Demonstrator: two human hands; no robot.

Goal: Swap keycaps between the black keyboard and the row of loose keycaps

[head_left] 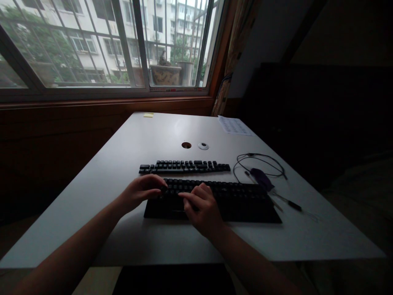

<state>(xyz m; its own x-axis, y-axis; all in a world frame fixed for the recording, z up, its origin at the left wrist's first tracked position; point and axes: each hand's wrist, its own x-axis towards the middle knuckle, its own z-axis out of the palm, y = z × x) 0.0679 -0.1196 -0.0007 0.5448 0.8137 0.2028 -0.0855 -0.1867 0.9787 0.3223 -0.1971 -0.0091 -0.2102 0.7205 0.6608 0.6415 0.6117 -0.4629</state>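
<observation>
A black keyboard (245, 208) with a wide front lies on the white desk in front of me. My left hand (147, 188) is at its left end, thumb and fingertips pinched together over the keys. Something dark shows at those fingertips, too small to make out. My right hand (202, 207) rests over the left-middle part of the keyboard, index finger stretched to the keys and the other fingers curled in. Nothing shows in that hand. Just behind the keyboard, loose black keycaps (184, 167) are laid out in rows.
A black cable (260, 155) lies coiled to the right, near a dark purple item (260, 178) and a thin wire tool with a black handle (294, 205). Farther back are a cable hole (186, 145), its round cover (203, 146), a printed sheet (235, 125) and a yellow note (148, 115).
</observation>
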